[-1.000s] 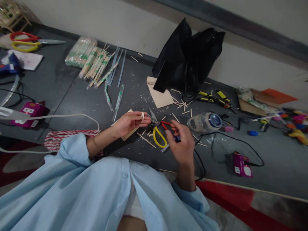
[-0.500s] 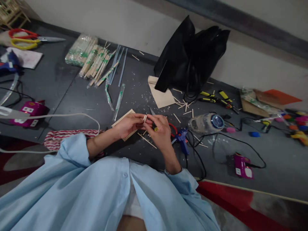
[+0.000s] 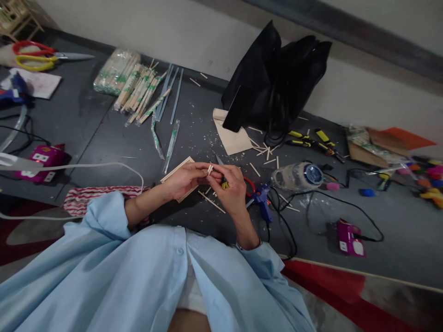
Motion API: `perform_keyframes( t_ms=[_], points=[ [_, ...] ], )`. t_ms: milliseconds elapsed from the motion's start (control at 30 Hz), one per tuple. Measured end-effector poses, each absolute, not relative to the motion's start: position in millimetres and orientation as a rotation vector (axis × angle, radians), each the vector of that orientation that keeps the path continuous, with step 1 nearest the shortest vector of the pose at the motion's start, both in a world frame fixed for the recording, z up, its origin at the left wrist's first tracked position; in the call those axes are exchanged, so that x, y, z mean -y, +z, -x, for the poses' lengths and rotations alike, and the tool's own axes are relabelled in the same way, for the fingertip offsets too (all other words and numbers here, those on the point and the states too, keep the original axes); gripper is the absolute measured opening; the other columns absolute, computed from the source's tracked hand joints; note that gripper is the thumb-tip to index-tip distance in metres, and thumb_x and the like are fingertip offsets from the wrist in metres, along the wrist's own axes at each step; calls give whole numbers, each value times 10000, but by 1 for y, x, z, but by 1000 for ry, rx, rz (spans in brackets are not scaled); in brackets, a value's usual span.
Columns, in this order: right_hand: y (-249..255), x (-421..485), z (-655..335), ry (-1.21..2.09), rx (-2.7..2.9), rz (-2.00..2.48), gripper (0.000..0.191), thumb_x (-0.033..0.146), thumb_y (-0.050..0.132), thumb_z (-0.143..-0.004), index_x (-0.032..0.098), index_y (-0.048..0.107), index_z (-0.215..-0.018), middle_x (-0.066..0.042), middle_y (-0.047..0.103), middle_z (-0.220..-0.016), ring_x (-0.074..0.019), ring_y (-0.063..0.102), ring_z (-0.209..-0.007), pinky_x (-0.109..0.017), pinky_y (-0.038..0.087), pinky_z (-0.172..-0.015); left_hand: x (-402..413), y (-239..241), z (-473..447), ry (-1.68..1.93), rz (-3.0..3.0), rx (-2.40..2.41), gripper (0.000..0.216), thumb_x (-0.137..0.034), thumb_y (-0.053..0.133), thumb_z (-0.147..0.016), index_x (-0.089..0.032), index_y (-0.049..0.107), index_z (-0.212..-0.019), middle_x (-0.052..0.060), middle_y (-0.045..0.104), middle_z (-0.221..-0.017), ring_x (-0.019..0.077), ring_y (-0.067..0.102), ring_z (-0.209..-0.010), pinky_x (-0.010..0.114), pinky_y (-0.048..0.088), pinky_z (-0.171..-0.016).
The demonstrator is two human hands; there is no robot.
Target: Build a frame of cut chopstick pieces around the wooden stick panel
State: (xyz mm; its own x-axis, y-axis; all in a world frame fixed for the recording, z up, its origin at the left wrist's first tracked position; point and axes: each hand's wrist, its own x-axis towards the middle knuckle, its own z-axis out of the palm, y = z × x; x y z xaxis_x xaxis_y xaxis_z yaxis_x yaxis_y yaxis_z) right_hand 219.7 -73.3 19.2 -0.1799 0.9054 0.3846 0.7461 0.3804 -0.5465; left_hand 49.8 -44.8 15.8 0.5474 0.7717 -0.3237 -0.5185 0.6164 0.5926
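Observation:
Between my fingertips are short pale wooden sticks [image 3: 209,170], held close together above the table. My left hand [image 3: 184,179] pinches them from the left, and my right hand [image 3: 231,185] closes on them from the right. Under my left hand lies a wooden stick frame [image 3: 177,167], partly covered by the fingers. Loose cut sticks [image 3: 212,202] rest below the hands. Scissors [image 3: 249,185] with red and yellow handles are mostly hidden behind my right hand. A blue glue gun [image 3: 263,203] lies just right of that hand.
Wrapped chopsticks [image 3: 138,92] and blue strips [image 3: 177,96] lie at the back left. A black bag [image 3: 277,78] stands against the wall. Rightward are a plastic bottle [image 3: 294,176], pliers [image 3: 318,144] and a purple power adapter [image 3: 350,239]. A white cable [image 3: 104,165] crosses at left.
The short sticks between my fingertips have turned slightly and now show more of their ends. Both hands stay in nearly the same place.

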Motion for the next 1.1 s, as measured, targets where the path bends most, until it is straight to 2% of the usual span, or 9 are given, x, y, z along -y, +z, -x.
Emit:
perform_keyframes(
  t_ms=[267,600,833,1100],
  points=[
    [19,73,-221,334,1976,1385,260,341,660,-918,276,710,-1164,-55,695,-1015,-226,646,-985,-403,530,-911,45,18,-49,784,-460,-614,216,-104,731,-761,-86,779,-971,143,791,-899,209,746,-849,320,526,-856],
    [19,72,-221,361,1952,1384,260,346,651,-918,279,705,-1163,-54,696,-1019,-226,646,-983,-399,532,-904,45,21,-49,782,-486,-597,232,-130,733,-778,-85,779,-1000,151,790,-945,214,743,-899,321,505,-909],
    [19,73,-221,345,1959,1375,265,349,655,-918,263,700,-1165,-60,695,-1019,-226,649,-984,-398,534,-908,45,21,-49,791,-463,-574,199,-91,683,-785,-83,782,-957,139,790,-897,198,749,-838,302,514,-879],
    [18,73,-223,360,1988,1357,378,375,699,-883,264,657,-1242,-62,705,-1085,-242,636,-1018,-420,522,-935,44,21,-50,783,-428,-610,209,-66,680,-813,-78,759,-1006,139,789,-929,198,755,-857,298,531,-856]
  ],
)
